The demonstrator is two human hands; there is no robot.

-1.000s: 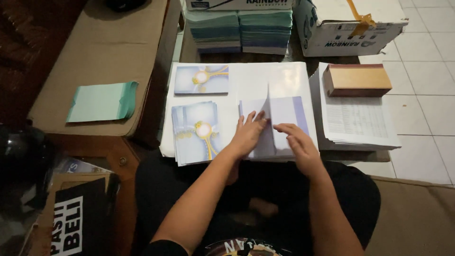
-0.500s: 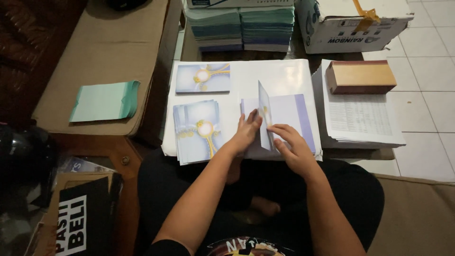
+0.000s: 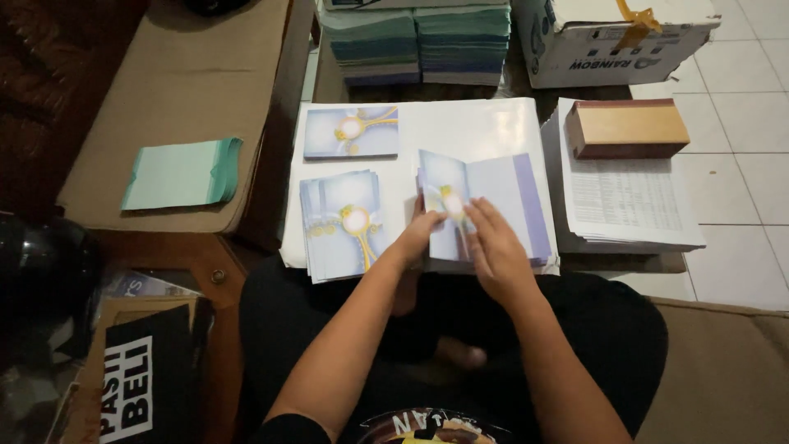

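Under both hands' fingers (image 3: pixel 485 222): half-folded blue card (image 3: pixel 481 205), touching.

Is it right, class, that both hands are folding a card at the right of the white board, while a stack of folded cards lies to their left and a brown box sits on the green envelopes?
Not quite. In the head view, the brown box sits on a stack of printed sheets, not on the green envelopes. The rest holds: left hand and right hand fold a card on the white board, with the stack of folded cards to their left.
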